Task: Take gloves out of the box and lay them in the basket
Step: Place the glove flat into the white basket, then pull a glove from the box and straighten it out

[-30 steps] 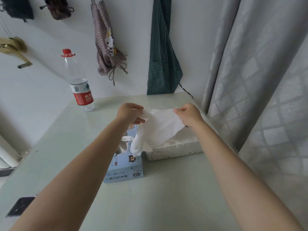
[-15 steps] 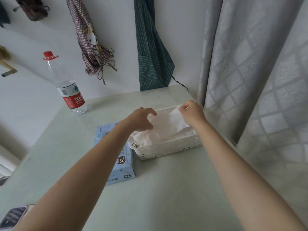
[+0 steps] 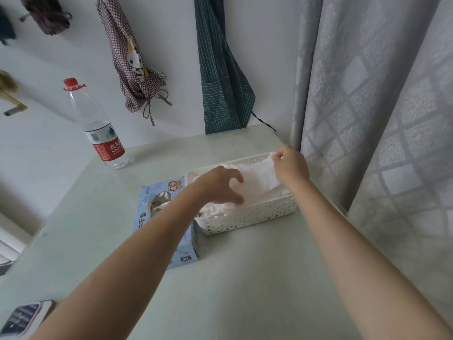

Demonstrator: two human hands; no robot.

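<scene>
The limp, feather-light glove [image 3: 257, 175] (best held by its cuff edge) is pinched by the right hand [image 3: 290, 165]; left hand [image 3: 220, 185] fingers are spread.

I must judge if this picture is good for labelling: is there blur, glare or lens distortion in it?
Head view: soft, even light, no strong glare; wide-angle bending makes the grey patterned curtain and clear plastic bottle with red cap lean; the white glove in the white perforated basket is pale, its edges hard to separate; no strong motion blur.

bottle [image 3: 98, 128] upright | aprons [image 3: 220, 77] hanging | curtain [image 3: 380, 94] | phone [image 3: 22, 317]
</scene>
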